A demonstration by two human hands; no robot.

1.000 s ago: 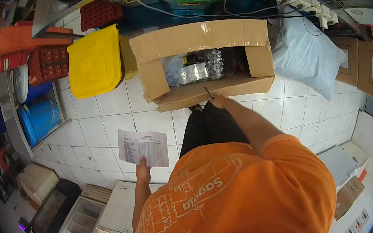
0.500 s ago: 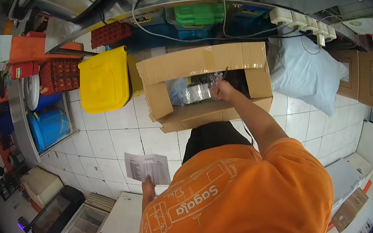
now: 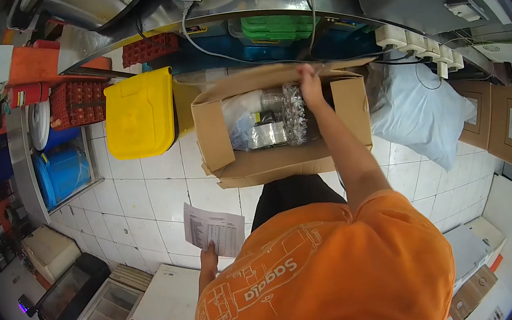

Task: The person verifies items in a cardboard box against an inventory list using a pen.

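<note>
You stand over a white tiled floor (image 3: 146, 202), seen from above, your orange shirt (image 3: 333, 265) filling the lower middle of the view. Before you on the floor sits an open cardboard box (image 3: 291, 162), its near flap folded outward towards you and its far flap (image 3: 246, 82) tipped up. To the right of the box lies a pale plastic sack (image 3: 419, 108); to its left is a bin with a bright yellow lid (image 3: 141, 116). Low on your left, well apart from the box, is a printed sheet (image 3: 216, 225), tilted, with a table of small text too fine to read. Inside the box, towards its left and middle, are clear plastic wrapping (image 3: 239, 114), an upright crinkled silver bundle (image 3: 294, 114) and, just beside that, a flat shiny packet (image 3: 267, 135). Your right hand (image 3: 309, 83) reaches across the box to the top of the far flap, fingers curled; you cannot tell from this view whether they grip the cardboard. Your left hand (image 3: 209, 255) has its fingers clamped on the sheet's lower edge, thumb on the printed side.
</note>
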